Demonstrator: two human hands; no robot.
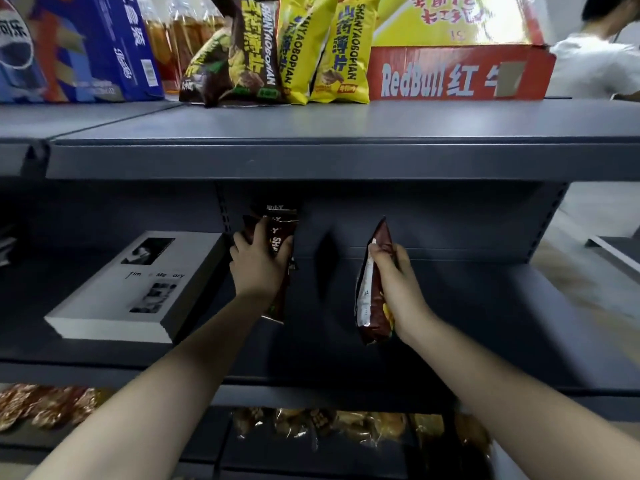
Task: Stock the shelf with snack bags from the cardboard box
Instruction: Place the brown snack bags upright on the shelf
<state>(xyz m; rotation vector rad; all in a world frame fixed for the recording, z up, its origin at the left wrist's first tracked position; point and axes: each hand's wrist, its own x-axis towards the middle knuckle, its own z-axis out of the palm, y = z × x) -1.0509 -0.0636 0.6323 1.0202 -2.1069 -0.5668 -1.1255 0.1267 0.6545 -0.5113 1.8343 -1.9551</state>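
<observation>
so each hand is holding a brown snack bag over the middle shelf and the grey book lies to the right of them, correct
One slip: the grey book lies to the left of the hands, not the right, per the head view. The rest stands: the left hand grips one brown snack bag and the right hand grips a second brown bag, both over the middle shelf.

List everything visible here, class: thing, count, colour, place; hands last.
Pepsi carton: one, blue, top shelf left.
Bottles: several, amber, behind it.
Brown bags: two, top shelf centre.
Yellow bags: two, right of those.
RedBull carton: one, red, top shelf right.
Book: one, grey, middle shelf left.
Left-held bags: brown, count unclear, middle shelf.
Right-held bag: one, brown, middle shelf.
Wrapped snacks: many, orange-brown, bottom shelf.
Person: one, white shirt, upper right.
Left hand, right hand: each gripping bags.
</observation>
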